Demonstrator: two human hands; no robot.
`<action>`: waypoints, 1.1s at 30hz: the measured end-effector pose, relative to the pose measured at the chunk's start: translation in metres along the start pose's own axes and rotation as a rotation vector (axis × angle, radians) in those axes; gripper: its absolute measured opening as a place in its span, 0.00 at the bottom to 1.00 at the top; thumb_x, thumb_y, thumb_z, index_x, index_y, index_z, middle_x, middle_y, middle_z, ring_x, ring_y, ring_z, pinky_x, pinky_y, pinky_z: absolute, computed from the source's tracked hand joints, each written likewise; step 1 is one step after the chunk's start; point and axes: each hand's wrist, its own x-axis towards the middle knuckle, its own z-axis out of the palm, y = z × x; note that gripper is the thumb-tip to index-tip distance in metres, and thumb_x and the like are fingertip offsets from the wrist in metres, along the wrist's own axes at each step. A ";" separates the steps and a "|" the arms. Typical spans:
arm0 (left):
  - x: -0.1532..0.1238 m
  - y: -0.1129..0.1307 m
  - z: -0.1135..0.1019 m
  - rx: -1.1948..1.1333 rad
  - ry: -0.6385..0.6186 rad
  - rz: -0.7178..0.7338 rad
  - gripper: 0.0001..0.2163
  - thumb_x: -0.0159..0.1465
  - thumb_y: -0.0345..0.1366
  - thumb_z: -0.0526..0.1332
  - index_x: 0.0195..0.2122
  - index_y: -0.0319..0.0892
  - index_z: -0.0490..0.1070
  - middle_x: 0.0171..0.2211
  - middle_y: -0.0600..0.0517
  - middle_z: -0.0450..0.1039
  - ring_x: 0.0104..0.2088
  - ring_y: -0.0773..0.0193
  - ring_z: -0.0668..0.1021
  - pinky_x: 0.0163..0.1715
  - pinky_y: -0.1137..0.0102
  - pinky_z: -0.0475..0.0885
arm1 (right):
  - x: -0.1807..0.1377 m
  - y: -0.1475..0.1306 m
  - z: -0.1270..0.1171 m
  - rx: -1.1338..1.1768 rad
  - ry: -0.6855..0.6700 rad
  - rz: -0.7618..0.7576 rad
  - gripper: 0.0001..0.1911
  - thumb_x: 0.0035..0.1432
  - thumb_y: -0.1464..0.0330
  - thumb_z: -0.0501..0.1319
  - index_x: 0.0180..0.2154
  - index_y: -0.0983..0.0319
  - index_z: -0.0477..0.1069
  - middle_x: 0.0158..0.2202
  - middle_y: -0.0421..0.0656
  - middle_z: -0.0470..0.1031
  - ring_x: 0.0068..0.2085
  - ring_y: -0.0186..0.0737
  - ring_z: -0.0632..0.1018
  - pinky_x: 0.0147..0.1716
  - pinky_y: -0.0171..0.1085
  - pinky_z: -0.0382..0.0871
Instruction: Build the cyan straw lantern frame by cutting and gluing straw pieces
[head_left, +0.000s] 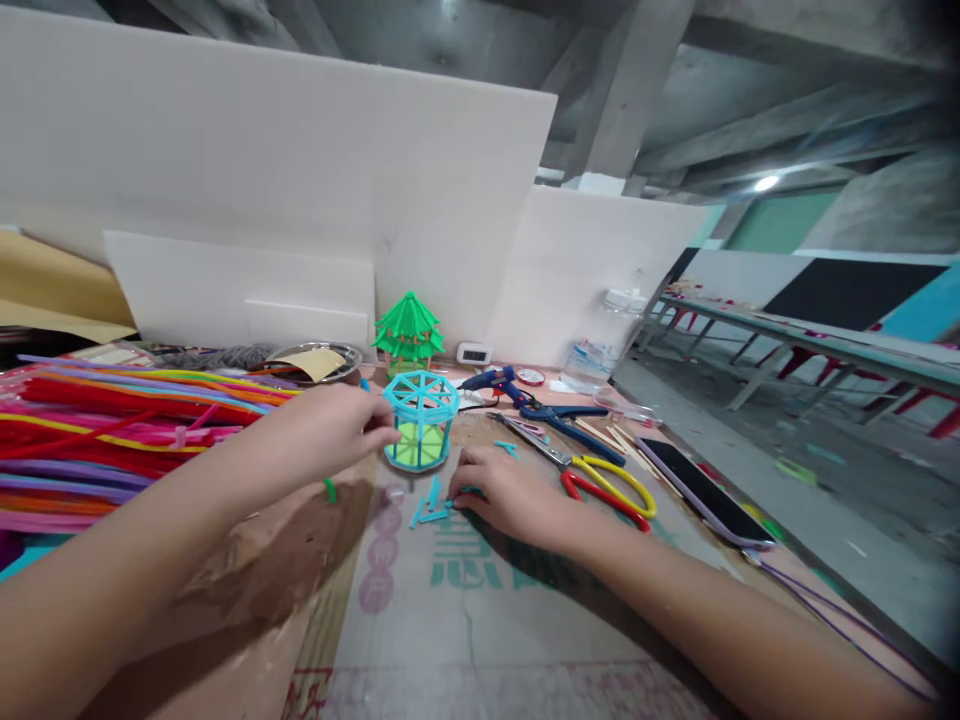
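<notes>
A small blue pipe-cleaner cage [421,418] with a green base stands on the cardboard sheet [480,610]. My left hand [330,428] is closed on its left side, fingertips pinching the frame. My right hand [508,492] rests on the cardboard just right of the cage, fingers curled down on short blue pipe-cleaner pieces [432,506]. Which piece it grips is hidden under the fingers.
A pile of coloured pipe cleaners [112,425] lies at the left. A green pipe-cleaner pagoda [408,330], a blue glue gun [491,381], scissors [600,482], a phone [705,490] and a water bottle [600,345] sit behind and to the right. White boards stand at the back.
</notes>
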 end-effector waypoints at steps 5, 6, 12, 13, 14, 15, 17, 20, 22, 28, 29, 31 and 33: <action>0.021 -0.016 0.015 -0.003 0.221 0.117 0.13 0.65 0.39 0.53 0.43 0.42 0.75 0.43 0.46 0.74 0.46 0.57 0.74 0.46 0.64 0.68 | -0.001 -0.004 -0.006 0.230 0.280 0.029 0.05 0.60 0.70 0.58 0.35 0.62 0.72 0.38 0.45 0.73 0.39 0.37 0.73 0.38 0.36 0.65; 0.024 -0.018 0.021 -0.010 0.243 0.159 0.13 0.66 0.39 0.53 0.43 0.42 0.75 0.45 0.46 0.73 0.49 0.57 0.73 0.49 0.63 0.67 | -0.001 -0.005 -0.007 0.309 0.325 0.066 0.05 0.61 0.69 0.58 0.35 0.61 0.72 0.35 0.44 0.73 0.37 0.36 0.73 0.36 0.35 0.66; 0.027 -0.023 0.038 0.002 0.206 0.215 0.13 0.67 0.40 0.53 0.41 0.41 0.77 0.48 0.43 0.71 0.50 0.54 0.72 0.51 0.58 0.67 | 0.010 -0.013 -0.005 0.847 0.322 0.309 0.05 0.59 0.66 0.58 0.36 0.61 0.67 0.24 0.36 0.71 0.22 0.30 0.70 0.22 0.32 0.64; 0.027 -0.022 0.037 -0.004 0.201 0.211 0.13 0.67 0.40 0.54 0.41 0.40 0.77 0.48 0.43 0.71 0.50 0.54 0.72 0.51 0.58 0.67 | 0.014 -0.015 -0.004 0.931 0.320 0.337 0.06 0.57 0.66 0.59 0.37 0.61 0.67 0.23 0.36 0.72 0.21 0.30 0.71 0.22 0.32 0.66; 0.027 -0.021 0.036 -0.011 0.195 0.206 0.13 0.67 0.39 0.54 0.41 0.40 0.77 0.48 0.43 0.71 0.50 0.54 0.72 0.51 0.58 0.67 | 0.019 -0.017 -0.003 1.025 0.323 0.367 0.09 0.54 0.65 0.61 0.37 0.61 0.68 0.23 0.36 0.73 0.22 0.31 0.72 0.23 0.33 0.68; 0.027 -0.020 0.036 -0.018 0.189 0.200 0.13 0.67 0.39 0.54 0.41 0.40 0.77 0.48 0.43 0.71 0.50 0.55 0.72 0.51 0.59 0.67 | 0.023 -0.018 -0.001 1.123 0.328 0.400 0.11 0.52 0.65 0.64 0.37 0.62 0.68 0.24 0.37 0.74 0.23 0.32 0.74 0.25 0.34 0.70; 0.027 -0.019 0.035 -0.030 0.181 0.187 0.13 0.67 0.39 0.54 0.41 0.40 0.76 0.48 0.43 0.71 0.50 0.55 0.72 0.52 0.59 0.67 | 0.030 -0.021 0.004 1.289 0.347 0.467 0.15 0.47 0.63 0.67 0.35 0.63 0.68 0.26 0.40 0.77 0.26 0.35 0.78 0.30 0.36 0.74; 0.027 -0.019 0.037 -0.040 0.185 0.173 0.13 0.67 0.39 0.54 0.40 0.41 0.76 0.48 0.44 0.70 0.51 0.56 0.71 0.52 0.59 0.67 | 0.035 -0.023 0.015 1.384 0.393 0.529 0.16 0.47 0.61 0.69 0.31 0.64 0.68 0.26 0.43 0.78 0.26 0.35 0.79 0.28 0.34 0.73; 0.026 -0.018 0.037 -0.045 0.184 0.171 0.13 0.67 0.40 0.53 0.40 0.41 0.76 0.49 0.45 0.70 0.51 0.56 0.71 0.53 0.59 0.66 | 0.035 -0.024 0.023 1.380 0.408 0.533 0.16 0.49 0.58 0.67 0.30 0.63 0.67 0.24 0.42 0.77 0.23 0.33 0.77 0.23 0.32 0.71; 0.025 -0.013 0.034 -0.041 0.179 0.181 0.12 0.66 0.39 0.54 0.39 0.41 0.76 0.48 0.44 0.70 0.51 0.55 0.72 0.52 0.58 0.67 | 0.026 -0.023 0.032 1.359 0.465 0.507 0.15 0.52 0.58 0.65 0.32 0.61 0.65 0.22 0.38 0.75 0.20 0.31 0.73 0.20 0.30 0.66; 0.025 -0.012 0.034 -0.040 0.178 0.186 0.12 0.66 0.39 0.54 0.39 0.41 0.76 0.48 0.44 0.70 0.51 0.55 0.72 0.52 0.58 0.66 | 0.024 -0.023 0.032 1.367 0.469 0.496 0.15 0.50 0.59 0.66 0.32 0.61 0.65 0.22 0.38 0.75 0.21 0.31 0.74 0.21 0.30 0.67; 0.025 -0.011 0.034 -0.041 0.182 0.196 0.12 0.66 0.39 0.55 0.39 0.40 0.76 0.48 0.44 0.70 0.51 0.55 0.71 0.53 0.58 0.66 | 0.022 -0.021 0.031 1.393 0.483 0.480 0.15 0.48 0.61 0.68 0.32 0.62 0.66 0.23 0.39 0.76 0.24 0.32 0.76 0.24 0.31 0.69; 0.024 -0.011 0.034 -0.040 0.188 0.203 0.13 0.66 0.40 0.55 0.39 0.40 0.76 0.48 0.43 0.70 0.51 0.55 0.71 0.53 0.58 0.66 | 0.022 -0.020 0.031 1.420 0.502 0.479 0.14 0.47 0.63 0.68 0.33 0.62 0.68 0.25 0.40 0.77 0.26 0.33 0.77 0.27 0.33 0.71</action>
